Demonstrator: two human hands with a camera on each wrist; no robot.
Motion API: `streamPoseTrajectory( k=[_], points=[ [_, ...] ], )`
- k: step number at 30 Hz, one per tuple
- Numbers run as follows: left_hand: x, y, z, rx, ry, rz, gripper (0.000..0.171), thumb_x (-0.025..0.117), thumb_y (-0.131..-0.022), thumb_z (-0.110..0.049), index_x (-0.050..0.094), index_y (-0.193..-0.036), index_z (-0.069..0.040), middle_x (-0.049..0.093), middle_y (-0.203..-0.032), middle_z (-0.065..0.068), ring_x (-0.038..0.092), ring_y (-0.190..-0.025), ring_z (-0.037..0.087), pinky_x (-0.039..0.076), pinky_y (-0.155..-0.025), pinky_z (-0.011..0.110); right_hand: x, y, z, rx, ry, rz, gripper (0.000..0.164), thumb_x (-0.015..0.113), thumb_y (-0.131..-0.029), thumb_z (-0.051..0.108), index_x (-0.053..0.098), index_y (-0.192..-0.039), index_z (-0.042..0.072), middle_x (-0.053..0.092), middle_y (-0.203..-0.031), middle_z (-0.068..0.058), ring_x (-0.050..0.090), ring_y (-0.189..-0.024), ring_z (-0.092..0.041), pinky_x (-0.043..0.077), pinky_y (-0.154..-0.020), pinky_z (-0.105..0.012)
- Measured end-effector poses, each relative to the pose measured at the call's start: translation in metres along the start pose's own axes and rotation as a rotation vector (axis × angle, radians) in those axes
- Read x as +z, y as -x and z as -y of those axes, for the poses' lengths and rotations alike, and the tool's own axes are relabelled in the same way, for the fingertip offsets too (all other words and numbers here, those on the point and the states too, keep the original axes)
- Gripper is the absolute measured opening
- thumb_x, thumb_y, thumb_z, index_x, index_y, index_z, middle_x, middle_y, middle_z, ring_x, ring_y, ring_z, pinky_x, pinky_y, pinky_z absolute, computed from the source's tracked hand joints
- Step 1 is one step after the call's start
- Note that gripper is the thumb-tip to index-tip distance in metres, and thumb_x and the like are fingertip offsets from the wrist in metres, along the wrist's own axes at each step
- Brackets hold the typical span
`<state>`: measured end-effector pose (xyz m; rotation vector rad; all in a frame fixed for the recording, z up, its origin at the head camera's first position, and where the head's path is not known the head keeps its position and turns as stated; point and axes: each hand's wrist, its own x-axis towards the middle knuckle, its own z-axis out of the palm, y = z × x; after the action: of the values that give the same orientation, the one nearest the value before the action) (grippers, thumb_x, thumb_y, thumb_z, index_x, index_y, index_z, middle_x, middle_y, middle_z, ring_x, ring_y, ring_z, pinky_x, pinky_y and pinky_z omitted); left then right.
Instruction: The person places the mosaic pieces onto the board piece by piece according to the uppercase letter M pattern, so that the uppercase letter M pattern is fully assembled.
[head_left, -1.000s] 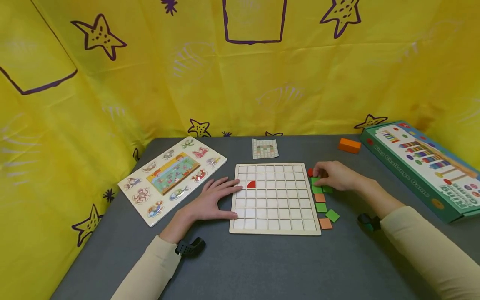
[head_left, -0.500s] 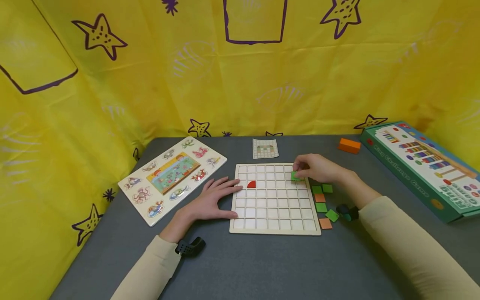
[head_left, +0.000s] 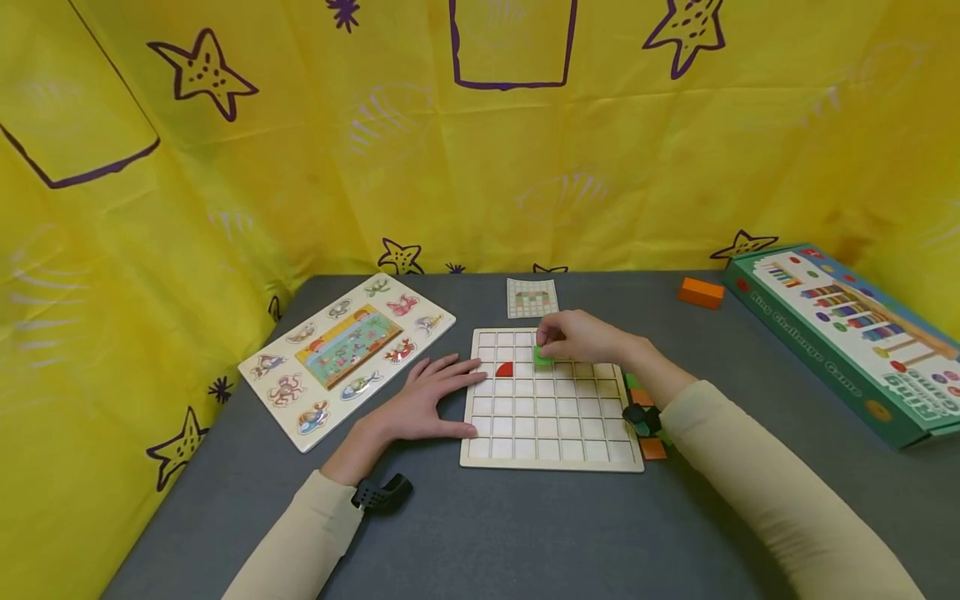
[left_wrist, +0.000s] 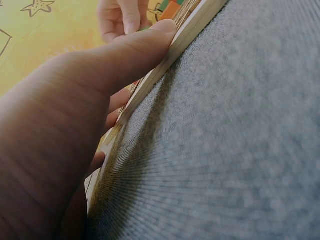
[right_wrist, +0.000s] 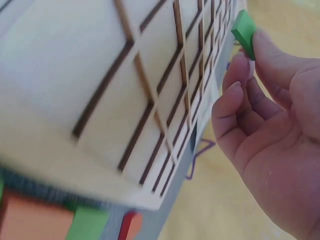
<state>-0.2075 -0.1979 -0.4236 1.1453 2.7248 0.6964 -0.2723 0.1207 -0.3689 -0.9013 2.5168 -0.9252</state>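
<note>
A wooden grid board (head_left: 547, 427) lies on the grey table, with a red quarter-round piece (head_left: 505, 369) in one cell near its upper left. My left hand (head_left: 427, 406) rests at the board's left edge, fingers spread and straight, thumb touching the rim. Over the upper middle of the board, my right hand (head_left: 588, 336) pinches a green square tile (right_wrist: 244, 32) between thumb and fingers. In the right wrist view the tile is held tilted above the cells. Loose tiles, including an orange square (head_left: 652, 448), lie along the board's right side, partly hidden by my right forearm.
A small printed pattern card (head_left: 532, 298) lies behind the board. To the left is a sea-animal puzzle board (head_left: 360, 387). An orange block (head_left: 701, 292) and a green game box (head_left: 847, 333) stand at the right. A yellow printed cloth (head_left: 480, 183) hangs behind.
My right hand has picked up the green tile from beside the board and carried it left over the upper cells. My left hand has stayed in place.
</note>
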Motion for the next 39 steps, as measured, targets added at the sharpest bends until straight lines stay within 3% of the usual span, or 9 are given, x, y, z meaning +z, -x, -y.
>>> streamPoseTrajectory(
  k=[11,25,39],
  points=[
    [0.0,0.0,-0.001,0.004,-0.006,-0.004,0.086,0.073,-0.085,-0.061,0.044,-0.155,-0.023,0.032,-0.163,-0.002,0.017,-0.151,0.033,0.004,-0.113,0.065,0.015,-0.018,0.009,-0.034,0.06,0.023,0.008,0.07,-0.097,0.012,0.064,-0.097,0.007,0.061,-0.086,0.0,0.054,-0.079,-0.017,0.045,-0.077,-0.034],
    [0.0,0.001,-0.001,0.012,-0.011,-0.009,0.085,0.074,-0.085,-0.059,0.044,-0.155,-0.023,0.032,-0.163,-0.001,0.018,-0.151,0.034,0.004,-0.113,0.066,0.024,-0.021,0.01,-0.065,0.135,0.054,0.007,0.071,-0.096,0.011,0.066,-0.093,0.007,0.062,-0.083,0.001,0.055,-0.076,-0.015,0.047,-0.076,-0.032],
    [-0.001,0.001,-0.003,-0.005,-0.004,0.005,0.085,0.074,-0.085,-0.059,0.044,-0.155,-0.022,0.031,-0.163,-0.002,0.017,-0.151,0.034,0.004,-0.113,0.066,0.014,-0.012,0.013,-0.041,0.089,0.038,0.011,0.07,-0.097,0.015,0.067,-0.102,0.006,0.061,-0.088,-0.001,0.054,-0.08,-0.018,0.046,-0.079,-0.036]
  ],
)
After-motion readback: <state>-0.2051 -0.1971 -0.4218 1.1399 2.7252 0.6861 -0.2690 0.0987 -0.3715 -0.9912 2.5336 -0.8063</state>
